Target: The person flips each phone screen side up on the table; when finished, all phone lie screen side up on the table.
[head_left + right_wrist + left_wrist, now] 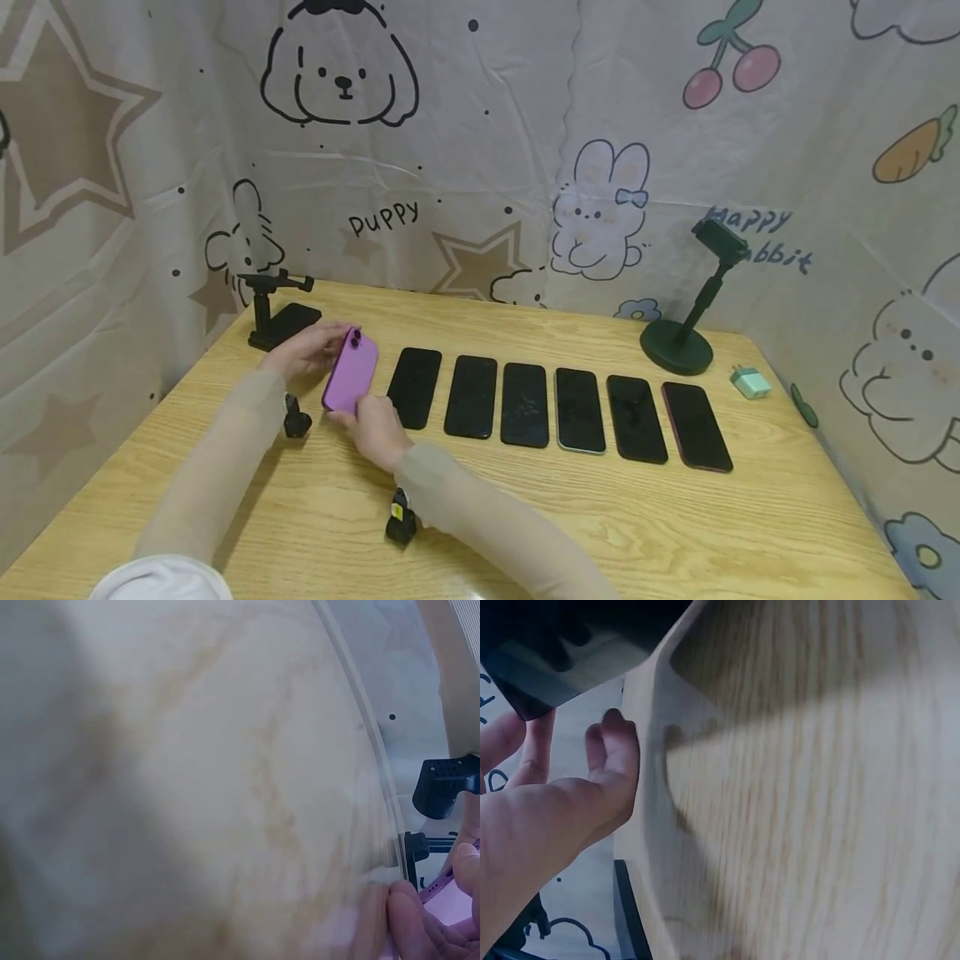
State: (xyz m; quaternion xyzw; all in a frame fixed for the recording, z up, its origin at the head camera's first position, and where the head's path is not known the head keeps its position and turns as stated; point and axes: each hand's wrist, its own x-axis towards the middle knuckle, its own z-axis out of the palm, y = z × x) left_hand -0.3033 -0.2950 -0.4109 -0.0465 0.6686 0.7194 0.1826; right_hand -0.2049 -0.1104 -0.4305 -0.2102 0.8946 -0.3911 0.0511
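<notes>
A purple smartphone [352, 371] is tilted up at the left of the table, its back and cameras facing my head camera. My left hand [309, 348] holds it near its upper left edge; in the left wrist view the dark glossy screen [592, 656] touches that hand's [551, 806] fingers. At the lower edge, my right hand [381, 429] pinches the phone between thumb and fingers. The right wrist view shows part of the right hand [427, 926] against the purple phone [448, 906]. Nearest on the right lies a black phone [415, 387], screen up.
Several more dark-screened phones [525, 404] lie in a row to the right on the wooden table [675, 533]. A black phone stand [262, 308] is at the back left. At the back right are a dark green stand [677, 348] and a mint charger plug [751, 382]. Printed curtains hang behind.
</notes>
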